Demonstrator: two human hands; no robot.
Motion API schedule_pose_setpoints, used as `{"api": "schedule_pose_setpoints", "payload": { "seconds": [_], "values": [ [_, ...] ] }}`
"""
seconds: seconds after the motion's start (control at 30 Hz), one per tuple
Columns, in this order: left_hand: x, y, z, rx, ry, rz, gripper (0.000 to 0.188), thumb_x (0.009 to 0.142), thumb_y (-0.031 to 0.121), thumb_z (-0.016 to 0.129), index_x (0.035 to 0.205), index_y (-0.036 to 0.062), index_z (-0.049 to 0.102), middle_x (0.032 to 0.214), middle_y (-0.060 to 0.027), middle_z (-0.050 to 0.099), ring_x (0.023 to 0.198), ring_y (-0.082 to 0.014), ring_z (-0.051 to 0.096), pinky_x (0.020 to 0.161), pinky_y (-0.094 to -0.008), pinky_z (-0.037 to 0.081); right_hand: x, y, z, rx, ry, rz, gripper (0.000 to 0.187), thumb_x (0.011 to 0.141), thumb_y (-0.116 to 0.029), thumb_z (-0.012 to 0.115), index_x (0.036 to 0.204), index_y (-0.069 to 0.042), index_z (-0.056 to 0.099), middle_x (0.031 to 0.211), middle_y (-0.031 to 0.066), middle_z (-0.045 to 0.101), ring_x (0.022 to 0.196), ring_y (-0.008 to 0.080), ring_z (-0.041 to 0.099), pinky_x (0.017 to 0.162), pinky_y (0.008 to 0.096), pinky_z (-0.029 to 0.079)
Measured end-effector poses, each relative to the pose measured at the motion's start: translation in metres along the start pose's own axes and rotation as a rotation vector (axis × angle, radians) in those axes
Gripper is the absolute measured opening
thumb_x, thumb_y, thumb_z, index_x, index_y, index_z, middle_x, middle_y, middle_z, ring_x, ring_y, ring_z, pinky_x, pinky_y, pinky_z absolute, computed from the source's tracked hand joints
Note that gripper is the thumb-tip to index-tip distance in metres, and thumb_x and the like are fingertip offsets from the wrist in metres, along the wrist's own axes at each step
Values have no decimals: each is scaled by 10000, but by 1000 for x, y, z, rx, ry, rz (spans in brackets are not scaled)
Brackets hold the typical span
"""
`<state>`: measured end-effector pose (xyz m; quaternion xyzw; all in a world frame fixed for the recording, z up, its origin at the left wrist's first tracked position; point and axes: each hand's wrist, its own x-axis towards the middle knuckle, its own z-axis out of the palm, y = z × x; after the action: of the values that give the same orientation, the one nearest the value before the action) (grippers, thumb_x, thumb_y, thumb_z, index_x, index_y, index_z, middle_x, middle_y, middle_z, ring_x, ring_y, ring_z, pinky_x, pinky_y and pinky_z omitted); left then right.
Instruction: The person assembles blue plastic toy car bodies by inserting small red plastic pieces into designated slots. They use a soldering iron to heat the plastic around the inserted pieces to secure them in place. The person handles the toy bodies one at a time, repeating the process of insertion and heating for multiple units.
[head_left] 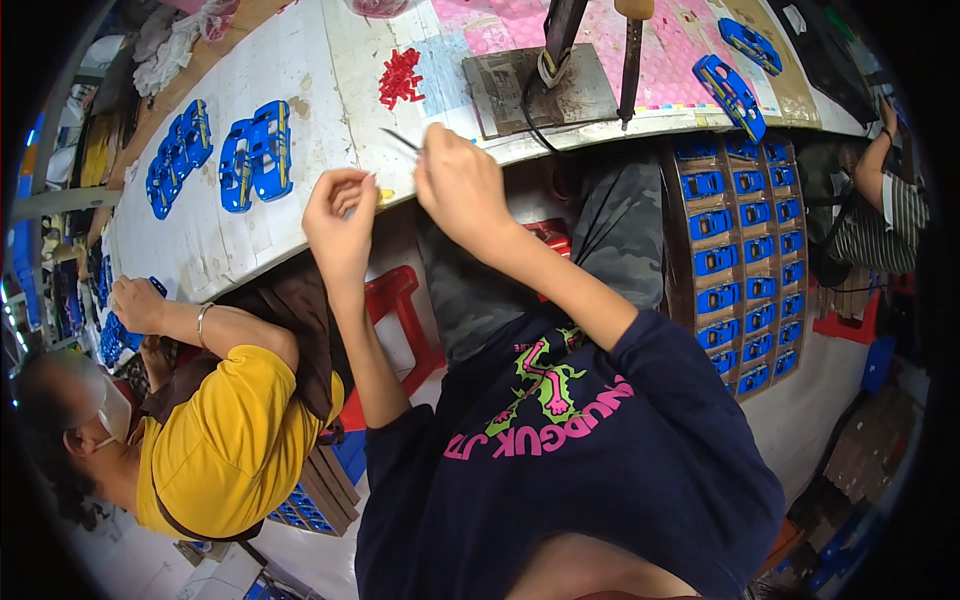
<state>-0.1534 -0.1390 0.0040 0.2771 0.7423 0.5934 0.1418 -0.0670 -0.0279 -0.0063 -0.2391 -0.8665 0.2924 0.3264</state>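
My left hand (342, 218) is raised at the table's near edge, its fingers curled inward; whatever it pinches, if anything, is too small to make out. Beside it on the right, my right hand (462, 185) grips a thin, dark, pointed tool (399, 138) whose tip points up and left; its exact kind is unclear. A small pile of red plastic pieces (401, 80) lies on the table beyond both hands. Left of my hands, blue toy car bodies (268, 150) stand in two groups. Something small and yellow (386, 196) shows between my hands at the edge.
A metal plate (590, 95) carries an upright post, with a wooden-handled rod (632, 60) beside it. Two blue car bodies (730, 97) lie at the right. A partitioned box (735, 270) of blue cars stands right of my legs. A co-worker in yellow (225, 440) works at left.
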Motion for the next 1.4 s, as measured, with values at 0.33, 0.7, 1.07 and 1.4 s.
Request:
{"api": "schedule_pose_setpoints", "payload": {
  "seconds": [0.33, 0.7, 1.07, 1.4],
  "values": [
    [47, 7, 38, 224, -433, -146, 110, 743, 54, 608, 767, -46, 569, 648, -48, 577, 588, -68, 531, 557, -182, 413, -30, 26, -28, -145, -119, 140, 141, 764, -73, 494, 798, 16, 390, 591, 162, 533, 513, 304, 557, 457, 361, 438],
    [62, 8, 35, 152, -545, -236, 111, 710, 32, 622, 747, -66, 586, 624, -84, 595, 565, -91, 557, 538, -190, 430, -24, 20, -35, -111, -152, 171, 129, 738, -26, 487, 809, 15, 387, 593, 170, 554, 519, 311, 564, 476, 371, 443],
    [61, 11, 38, 221, -543, -247, 133, 741, 65, 614, 794, -53, 582, 655, -71, 591, 587, -86, 544, 568, -199, 432, -25, 25, -24, -41, -121, 115, 130, 802, -79, 465, 814, 5, 367, 578, 180, 536, 526, 350, 537, 477, 418, 411],
    [55, 5, 36, 233, -500, -194, 122, 748, 52, 604, 806, -52, 580, 668, -59, 589, 599, -75, 538, 579, -191, 425, -27, 25, -21, -173, -177, -20, 259, 626, -17, 540, 855, -14, 418, 567, 135, 557, 517, 274, 578, 470, 351, 446]
  ]
}}
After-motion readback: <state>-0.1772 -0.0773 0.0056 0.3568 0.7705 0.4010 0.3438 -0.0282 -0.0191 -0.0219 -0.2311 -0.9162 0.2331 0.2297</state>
